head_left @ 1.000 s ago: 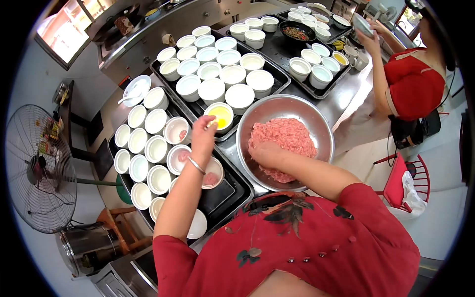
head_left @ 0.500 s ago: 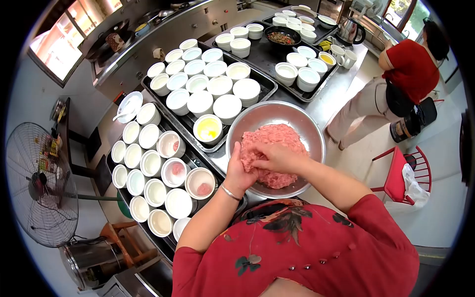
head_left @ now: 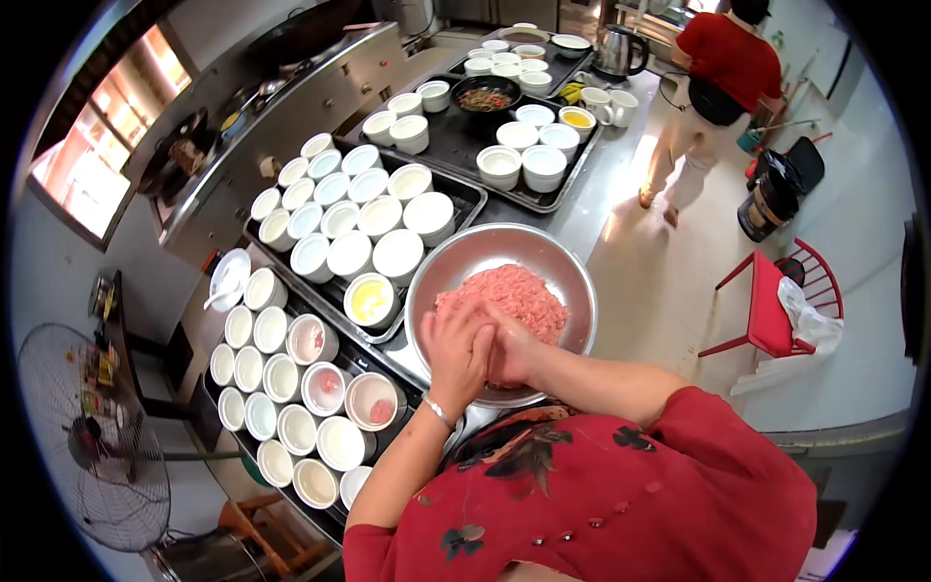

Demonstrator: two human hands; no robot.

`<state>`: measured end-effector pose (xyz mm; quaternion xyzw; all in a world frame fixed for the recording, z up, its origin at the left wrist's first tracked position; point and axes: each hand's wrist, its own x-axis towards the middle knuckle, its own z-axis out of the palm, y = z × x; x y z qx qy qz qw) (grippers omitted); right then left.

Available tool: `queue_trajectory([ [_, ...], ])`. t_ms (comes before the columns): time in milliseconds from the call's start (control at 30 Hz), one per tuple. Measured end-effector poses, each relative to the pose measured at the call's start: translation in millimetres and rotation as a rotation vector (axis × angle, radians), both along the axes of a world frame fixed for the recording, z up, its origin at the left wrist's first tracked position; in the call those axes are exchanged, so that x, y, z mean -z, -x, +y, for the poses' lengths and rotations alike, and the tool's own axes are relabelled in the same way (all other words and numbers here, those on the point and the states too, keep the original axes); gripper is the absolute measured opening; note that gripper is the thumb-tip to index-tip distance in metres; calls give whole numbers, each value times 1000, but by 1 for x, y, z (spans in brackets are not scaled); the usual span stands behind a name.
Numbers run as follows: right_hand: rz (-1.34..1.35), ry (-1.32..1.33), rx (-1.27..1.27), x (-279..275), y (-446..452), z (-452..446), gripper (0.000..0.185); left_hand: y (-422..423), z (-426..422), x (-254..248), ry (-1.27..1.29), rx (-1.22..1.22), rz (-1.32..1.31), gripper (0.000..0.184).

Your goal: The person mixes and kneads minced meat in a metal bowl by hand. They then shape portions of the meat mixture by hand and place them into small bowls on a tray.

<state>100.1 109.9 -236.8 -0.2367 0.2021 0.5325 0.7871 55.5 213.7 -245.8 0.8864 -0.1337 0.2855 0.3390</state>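
A wide steel bowl (head_left: pixel 582 315) holds a mound of pink minced meat (head_left: pixel 519 296). Over its near side, my left hand (head_left: pixel 454 351) and my right hand (head_left: pixel 514 349) are pressed together, palms facing and fingers curved. They close around a portion of the minced meat, mostly hidden between the palms. To the left, three white ramekins, one of them the nearest ramekin (head_left: pixel 376 401), each have a small lump of meat inside. Another ramekin (head_left: pixel 371 301) with yellow egg stands at the near corner of the middle tray.
Dark trays (head_left: pixel 465 209) carry rows of white ramekins. A black bowl of chopped food (head_left: pixel 485 97), mugs (head_left: pixel 621 107) and a kettle (head_left: pixel 619 53) stand farther back. A person in red (head_left: pixel 727 63) is at the upper right, near a red chair (head_left: pixel 766 306). A fan (head_left: pixel 92 436) is at left.
My right hand has gone from pinching at the meat by my left palm to pressing against my left hand. The view has shifted, and the other person has moved farther away.
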Motion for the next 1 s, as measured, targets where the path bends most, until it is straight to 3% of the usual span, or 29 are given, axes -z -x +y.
queue_trajectory([
  [100, -476, 36, -78, 15, -14, -1, 21, 8, -7, -14, 978, -123, 349, 41],
  [133, -479, 35, -64, 15, -13, -1, 21, 10, -4, -24, 1512, -11, 509, 44],
  [200, -1417, 371, -139, 6, -4, 7, 19, 6, 28, 50, 2065, 1165, 557, 48],
  [233, -2210, 421, 262, 8, -3, 14, 17, 9, 21, 35, 2062, 1166, 569, 48],
  [267, -2210, 430, 275, 6, 0, 13, 17, 13, 6, 8, 2112, 676, 638, 52],
  [300, -2259, 417, 71, 3, 3, 10, 20, 12, -1, -11, 2086, 197, 679, 56],
  [333, -2293, 402, -140, 0, 4, 8, 24, 10, -1, -16, 2077, 211, 688, 56],
  [367, -2422, 385, -8, 2, 5, 6, 22, 12, 2, -18, 2146, 170, 744, 56],
  [433, -2439, 390, -103, 1, -1, 0, 24, 15, 11, -3, 2288, 196, 772, 49],
  [500, -2461, 387, -194, -10, -4, -1, 27, 11, 10, 11, 2189, 103, 695, 44],
  [533, -1850, 335, -4, -17, -1, -1, 30, 9, 12, 15, 2091, 2, 615, 40],
  [567, -1235, 269, 147, -22, 0, -1, 33, 12, 11, 3, 2071, 77, 587, 31],
  [600, -1237, 269, 147, -17, -1, 1, 33, 13, 10, -3, 2071, 78, 587, 31],
  [633, -737, -116, 56, -2, -4, 3, 32, 12, 8, -7, 1777, 78, 525, 30],
  [667, -455, -463, -17, 25, -8, 7, 31, 10, 5, -8, 1481, 84, 470, 28],
  [700, -138, -720, -142, 51, -12, 10, 30, 10, 4, -4, 1273, 62, 572, 29],
  [733, -150, -717, -128, 43, -11, 14, 30, 8, 1, -1, 1269, 81, 578, 29],
  [800, -67, -16, 143, 18, -4, 22, 25, 7, -4, 3, 1227, 71, 535, 33],
  [867, -181, -43, 184, 18, -4, 21, 23, 9, -6, 7, 1188, 43, 485, 38],
  [933, -687, 44, 233, 15, 1, 21, 20, 13, -3, 14, 1152, 3, 431, 43],
  [967, -685, 43, 225, 16, 2, 20, 20, 12, 2, 12, 1403, 155, 456, 43],
  [1000, -1084, 227, 132, 18, 2, 19, 20, 14, 5, 9, 1409, 145, 450, 43],
])
